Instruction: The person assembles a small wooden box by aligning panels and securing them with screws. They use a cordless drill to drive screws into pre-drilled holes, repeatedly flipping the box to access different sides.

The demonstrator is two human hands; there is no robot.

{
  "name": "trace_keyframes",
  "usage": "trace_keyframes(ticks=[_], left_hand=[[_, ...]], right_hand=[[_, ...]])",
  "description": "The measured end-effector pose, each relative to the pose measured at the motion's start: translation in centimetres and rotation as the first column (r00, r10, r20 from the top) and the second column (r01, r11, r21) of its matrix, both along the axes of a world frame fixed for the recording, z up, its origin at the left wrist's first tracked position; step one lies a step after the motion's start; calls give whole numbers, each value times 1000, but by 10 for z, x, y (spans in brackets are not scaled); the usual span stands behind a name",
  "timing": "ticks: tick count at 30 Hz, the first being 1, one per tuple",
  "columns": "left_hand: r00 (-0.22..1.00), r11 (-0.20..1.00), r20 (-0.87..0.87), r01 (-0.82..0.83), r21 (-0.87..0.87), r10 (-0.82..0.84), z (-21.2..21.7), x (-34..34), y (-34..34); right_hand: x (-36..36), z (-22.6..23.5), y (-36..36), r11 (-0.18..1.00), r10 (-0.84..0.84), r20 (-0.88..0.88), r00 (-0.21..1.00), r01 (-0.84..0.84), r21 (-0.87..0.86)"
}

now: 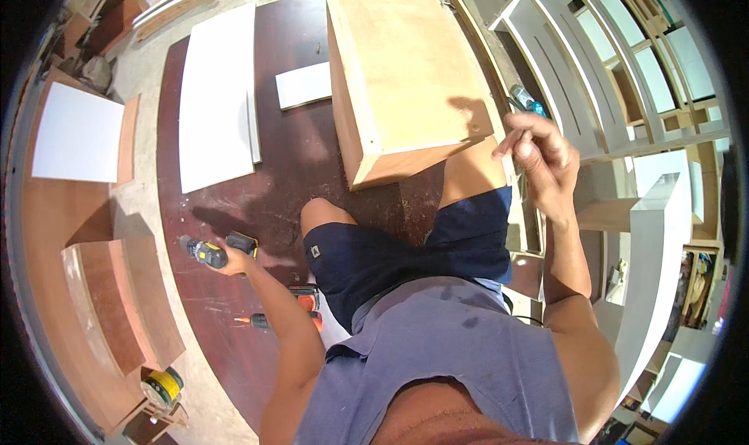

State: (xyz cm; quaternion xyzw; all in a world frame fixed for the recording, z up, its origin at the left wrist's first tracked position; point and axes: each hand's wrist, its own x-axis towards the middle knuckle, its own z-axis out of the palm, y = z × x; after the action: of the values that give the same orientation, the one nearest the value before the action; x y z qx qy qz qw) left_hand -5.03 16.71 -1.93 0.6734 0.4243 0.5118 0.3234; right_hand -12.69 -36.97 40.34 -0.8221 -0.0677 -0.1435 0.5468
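Observation:
My left hand (232,261) is wrapped around the grip of a yellow-and-black cordless drill (204,251), held over the left part of the dark red tabletop (211,304). My right hand (546,154) is raised beside the right corner of a light wooden box (413,62), apart from it. Its thumb and forefinger pinch together; whatever is between them is too small to make out. The box rests on the tabletop in front of me, near my knees, and the hand's shadow falls on its upper face.
White panels (218,94) lie stacked on the tabletop's left side, and a smaller white board (304,86) lies against the box. An orange-and-black drill (273,321) lies by my left forearm. Wooden cabinet frames (125,297) stand left; white shelving (577,62) stands right.

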Motion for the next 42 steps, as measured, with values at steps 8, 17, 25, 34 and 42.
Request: trace_keyframes(ticks=[8, 17, 25, 34, 42], left_hand=[[870, 885, 397, 403, -233, -292, 161, -5, -18], [124, 111, 439, 992, -55, -890, 440, -21, -145], [-262, -204, -194, 939, -275, -945, 570, -15, -265], [-430, -70, -502, 807, -586, -751, 632, -8, -333], [-477, -117, -581, 828, -548, -659, 638, 0, -345]], right_hand=[[57, -41, -16, 982, 52, 165, 985, -80, 173], [70, -42, -31, 992, 127, 268, 955, -127, -16], [78, -59, -25, 986, 161, 416, 895, -164, -29], [85, -79, -6, 978, 24, 649, 761, -153, 144], [85, -75, -10, 977, 44, 671, 740, -172, 125]])
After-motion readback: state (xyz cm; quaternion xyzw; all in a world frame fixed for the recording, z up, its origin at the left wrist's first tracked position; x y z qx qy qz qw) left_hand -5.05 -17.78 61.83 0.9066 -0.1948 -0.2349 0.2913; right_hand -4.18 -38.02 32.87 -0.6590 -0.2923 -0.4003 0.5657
